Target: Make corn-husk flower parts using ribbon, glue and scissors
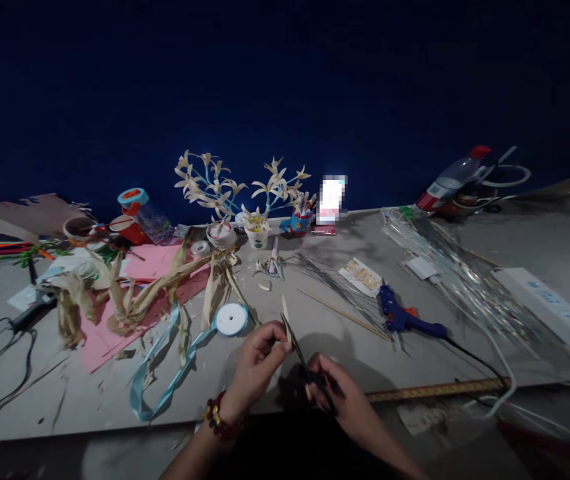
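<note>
Near the table's front edge, my left hand (263,353) pinches a thin pale strip of corn husk (286,313) that points up and away from me. My right hand (337,390) is closed round the handles of dark scissors (301,352). Their blades lie close against the husk strip beside my left fingertips; I cannot tell whether they touch it. Left of my hands lies a white spool (231,319) with light blue ribbon (139,393) trailing from it. Beyond my fingertips, a small loose husk piece (264,285) rests on the table.
Dried corn husks (129,300) lie over pink paper (99,333) at left. Pale husk flowers (209,180) stand in small cups at the back, beside a lit phone (331,200). To the right are a blue glue gun (405,319), wires (339,287), a power strip (549,310) and a bottle (452,180).
</note>
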`<state>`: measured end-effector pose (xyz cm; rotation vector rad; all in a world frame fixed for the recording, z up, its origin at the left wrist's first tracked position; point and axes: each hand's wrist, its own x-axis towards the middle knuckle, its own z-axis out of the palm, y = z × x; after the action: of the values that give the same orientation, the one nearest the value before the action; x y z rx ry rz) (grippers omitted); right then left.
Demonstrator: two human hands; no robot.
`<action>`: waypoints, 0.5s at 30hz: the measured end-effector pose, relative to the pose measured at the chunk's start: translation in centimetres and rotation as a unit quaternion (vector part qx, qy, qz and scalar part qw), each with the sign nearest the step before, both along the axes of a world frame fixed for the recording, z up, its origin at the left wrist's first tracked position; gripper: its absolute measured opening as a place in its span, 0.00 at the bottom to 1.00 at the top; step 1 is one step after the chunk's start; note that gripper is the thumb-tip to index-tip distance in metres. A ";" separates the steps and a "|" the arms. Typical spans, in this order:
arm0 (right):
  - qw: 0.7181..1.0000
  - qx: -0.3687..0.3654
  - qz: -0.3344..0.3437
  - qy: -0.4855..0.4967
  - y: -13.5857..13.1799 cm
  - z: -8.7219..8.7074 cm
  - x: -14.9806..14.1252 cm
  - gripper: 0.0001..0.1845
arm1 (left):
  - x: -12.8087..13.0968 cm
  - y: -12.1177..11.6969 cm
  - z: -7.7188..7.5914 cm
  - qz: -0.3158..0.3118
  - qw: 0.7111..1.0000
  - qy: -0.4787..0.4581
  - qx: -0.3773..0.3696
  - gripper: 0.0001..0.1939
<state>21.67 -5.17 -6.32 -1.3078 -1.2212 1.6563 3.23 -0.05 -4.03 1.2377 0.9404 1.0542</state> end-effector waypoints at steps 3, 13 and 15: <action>1.000 -0.015 -0.012 -0.006 0.2 0.5 0.0 0.33 | 0.0 0.2 -0.3 -0.012 1.000 -0.011 -0.001 0.13; 0.999 -0.035 -0.037 -0.020 0.5 -0.6 0.8 0.32 | 0.0 1.0 -1.0 -0.049 0.996 -0.055 -0.053 0.13; 0.998 -0.033 -0.040 -0.018 0.7 -0.8 1.1 0.31 | -0.2 0.9 -1.3 -0.052 0.994 -0.047 -0.083 0.13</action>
<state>22.77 -4.48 -7.15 -1.4138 -1.1285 1.6357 3.03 0.83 -5.31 1.0789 0.8641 0.9252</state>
